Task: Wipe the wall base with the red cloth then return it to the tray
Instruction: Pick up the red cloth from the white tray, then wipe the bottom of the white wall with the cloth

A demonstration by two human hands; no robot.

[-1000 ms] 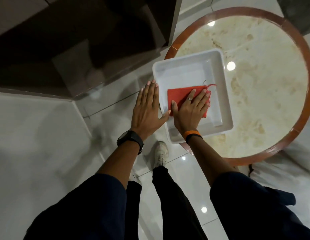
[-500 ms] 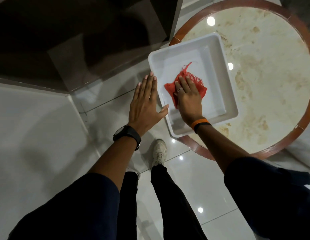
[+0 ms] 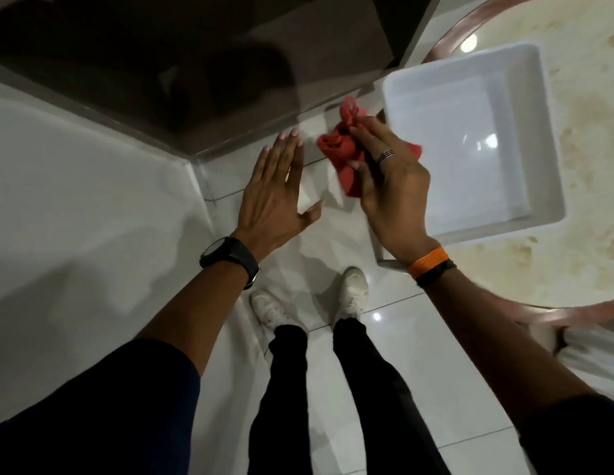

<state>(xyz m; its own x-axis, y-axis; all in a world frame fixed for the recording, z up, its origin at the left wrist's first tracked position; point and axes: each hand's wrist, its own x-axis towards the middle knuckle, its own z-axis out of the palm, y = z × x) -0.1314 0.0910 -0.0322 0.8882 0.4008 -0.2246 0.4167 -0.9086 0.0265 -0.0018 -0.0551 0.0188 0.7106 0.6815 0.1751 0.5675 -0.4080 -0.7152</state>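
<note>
Head cam, single view, steep downward look.
Close above both hands [image 3: 271, 197]; floor [image 3: 394, 389], shoes and tray [image 3: 525, 63] fill the frame's edges.

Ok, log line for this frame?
stage: cloth pickup | right hand: gripping red cloth, clear of tray | left hand: open, empty

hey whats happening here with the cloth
A person stands by a round table and holds a bunched red cloth in the right hand, off to the left of the white tray, which sits empty on the table. The left hand is open, fingers spread, holding nothing. The cloth is over the floor, towards the wall base; no wiping has begun yet.
</note>
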